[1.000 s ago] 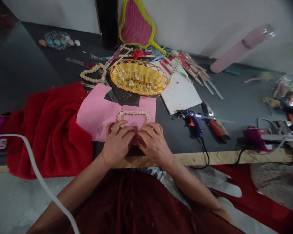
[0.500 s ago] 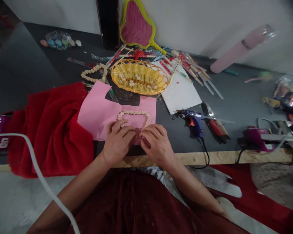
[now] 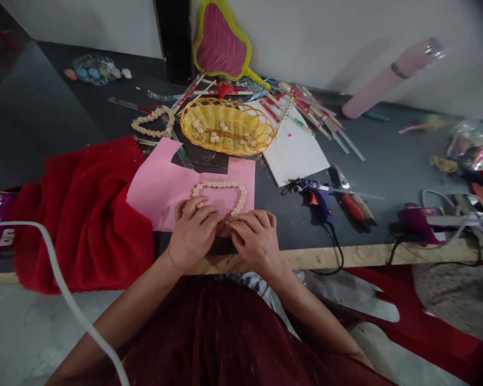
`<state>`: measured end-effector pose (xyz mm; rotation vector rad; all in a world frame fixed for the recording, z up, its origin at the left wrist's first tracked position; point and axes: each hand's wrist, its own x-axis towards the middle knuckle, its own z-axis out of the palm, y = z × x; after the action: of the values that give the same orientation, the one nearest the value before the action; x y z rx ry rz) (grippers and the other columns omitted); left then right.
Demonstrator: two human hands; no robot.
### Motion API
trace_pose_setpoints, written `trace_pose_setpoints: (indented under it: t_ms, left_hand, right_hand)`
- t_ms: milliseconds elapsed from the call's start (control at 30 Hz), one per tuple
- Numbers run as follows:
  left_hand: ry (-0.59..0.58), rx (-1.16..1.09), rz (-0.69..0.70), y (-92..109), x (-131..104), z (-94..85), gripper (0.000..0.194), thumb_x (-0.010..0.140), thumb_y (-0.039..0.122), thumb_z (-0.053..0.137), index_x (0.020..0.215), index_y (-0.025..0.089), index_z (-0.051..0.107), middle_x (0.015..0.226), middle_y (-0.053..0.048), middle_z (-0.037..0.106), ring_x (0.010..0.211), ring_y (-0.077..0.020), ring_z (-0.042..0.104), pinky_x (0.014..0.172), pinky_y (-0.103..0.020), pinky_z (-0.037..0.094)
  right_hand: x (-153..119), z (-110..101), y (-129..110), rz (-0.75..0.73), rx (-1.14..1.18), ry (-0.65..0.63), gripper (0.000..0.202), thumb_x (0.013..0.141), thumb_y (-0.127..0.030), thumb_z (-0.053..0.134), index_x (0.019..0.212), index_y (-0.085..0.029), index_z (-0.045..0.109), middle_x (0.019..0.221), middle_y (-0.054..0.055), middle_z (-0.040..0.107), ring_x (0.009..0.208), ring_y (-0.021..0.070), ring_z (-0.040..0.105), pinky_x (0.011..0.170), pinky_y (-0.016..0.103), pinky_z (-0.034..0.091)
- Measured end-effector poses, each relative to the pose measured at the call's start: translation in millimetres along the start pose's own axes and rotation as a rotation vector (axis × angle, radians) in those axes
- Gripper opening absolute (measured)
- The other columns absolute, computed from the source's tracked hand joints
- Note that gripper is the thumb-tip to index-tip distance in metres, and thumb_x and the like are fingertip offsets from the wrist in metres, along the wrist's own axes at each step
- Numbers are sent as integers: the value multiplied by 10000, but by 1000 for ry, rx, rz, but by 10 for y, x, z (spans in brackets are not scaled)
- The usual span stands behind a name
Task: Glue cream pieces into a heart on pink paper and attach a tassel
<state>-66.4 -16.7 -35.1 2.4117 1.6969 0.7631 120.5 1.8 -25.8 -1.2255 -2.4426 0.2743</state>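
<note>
Head view: the left hand [image 3: 193,230] and right hand [image 3: 257,236] are meeting at the near side of a cream beaded strand [image 3: 221,185], which is curving in an open loop on pink paper [image 3: 153,187]. Both hands are keeping their fingers bent and drawn close together at the strand, but I cannot tell what the hidden fingertips are pinching. Beyond the paper a yellow basket [image 3: 233,120] is holding small pale pieces, while a red cloth [image 3: 92,214] is lying at left and a blue glue gun [image 3: 324,203] is resting at right.
</note>
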Motion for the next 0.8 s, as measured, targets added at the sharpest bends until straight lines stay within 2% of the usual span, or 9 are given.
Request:
trace_pose_setpoints:
  t_ms: [267,500,667,800]
  left_hand:
    - [14,3,4,-6,-5,4,189,863,178,555,1002,251,660,1057,-24,687,1202,-282,448,975,-494,350]
    - [26,-3,0,-8,-4,10,172,846,201,600,1000,248,661,1045,-26,690,1193,-285,459,965,-492,353]
    - [17,-19,-17,-10,2,-1,151,862,228,588,992,257,659,1044,-20,691,1190,-283,461,971,-491,353]
    - [18,-35,-11,-26,-3,-13,188,859,239,590,1040,240,641,1097,-39,674,1188,-282,458,978,-486,359]
  right_hand:
    - [23,20,13,-11,-4,45,176,876,-200,596,1030,-256,661,1000,30,679,971,220,509,853,404,363]
    - [12,-2,18,-9,53,50,96,880,-220,601,962,-230,650,1020,38,693,973,217,535,861,394,393]
    - [-44,-33,38,-29,132,47,77,900,-174,549,933,-200,613,870,35,706,820,178,596,783,339,441]
    - [-94,-34,52,0,144,13,87,904,-178,534,931,-195,616,888,46,706,831,188,606,781,342,447]
